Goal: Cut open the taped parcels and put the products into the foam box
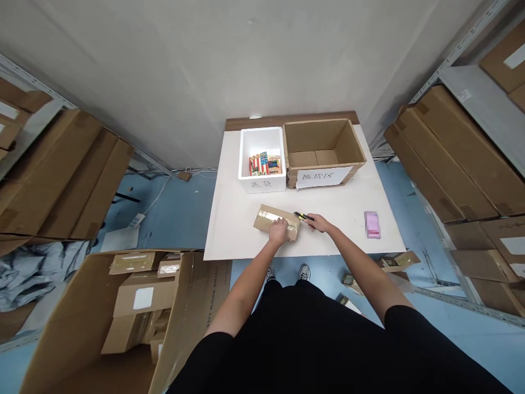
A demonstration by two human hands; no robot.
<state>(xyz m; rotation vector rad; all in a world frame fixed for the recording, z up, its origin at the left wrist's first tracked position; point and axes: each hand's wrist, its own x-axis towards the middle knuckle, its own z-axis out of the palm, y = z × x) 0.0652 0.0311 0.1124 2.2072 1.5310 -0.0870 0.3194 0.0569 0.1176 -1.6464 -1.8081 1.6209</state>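
A small cardboard box, sealed with shiny tape, lies slightly askew near the front of the white table. My left hand grips its near side, fingers bent over the taped top. In my right hand, a black and yellow utility knife points left, its tip at the box's right end. Whether the blade touches the tape is too small to tell.
Behind the work, a white foam box with colourful packets stands beside an open, labelled carton. A pink item lies at right on the table. A large carton holding several boxes stands at lower left. Shelves flank both sides.
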